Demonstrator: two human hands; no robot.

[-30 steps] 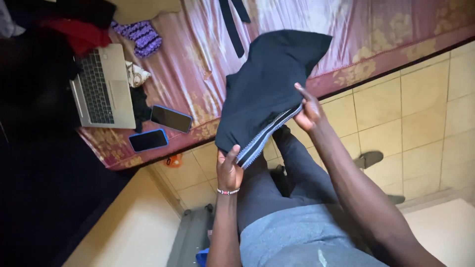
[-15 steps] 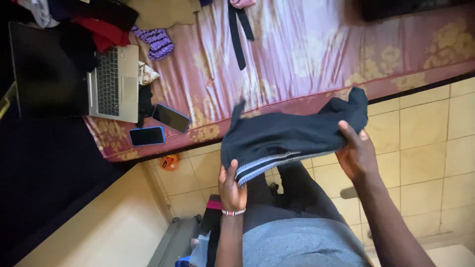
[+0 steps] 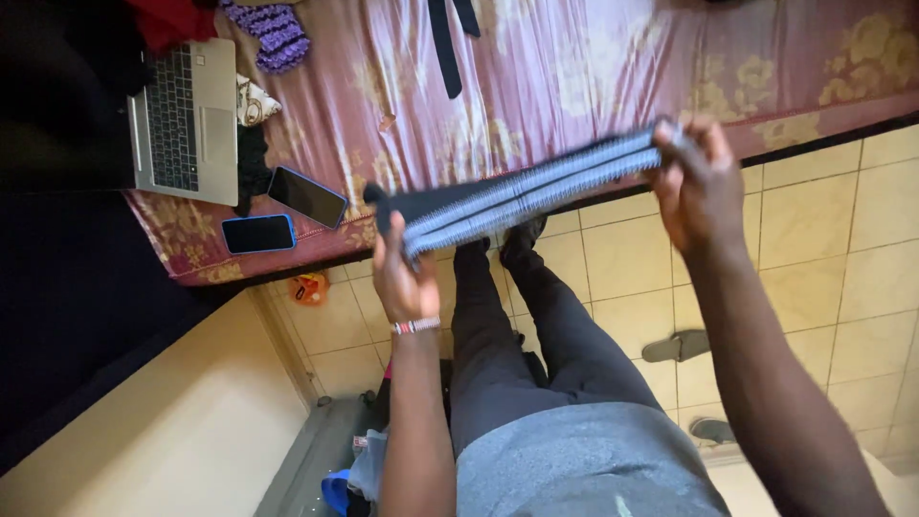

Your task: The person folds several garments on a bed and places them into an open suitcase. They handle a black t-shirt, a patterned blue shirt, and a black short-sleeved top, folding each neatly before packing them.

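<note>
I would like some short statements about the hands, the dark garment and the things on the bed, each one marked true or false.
1. Both hands grip the dark garment by its striped band. True: left hand, right hand.
2. The garment lies flat on the bed. False: it is held up, stretched between the hands.
3. Two phones lie beside an open laptop. True.
4. The left wrist is bare. False: it wears a beaded bracelet.
5. The floor is carpeted. False: pale tiles.
</note>
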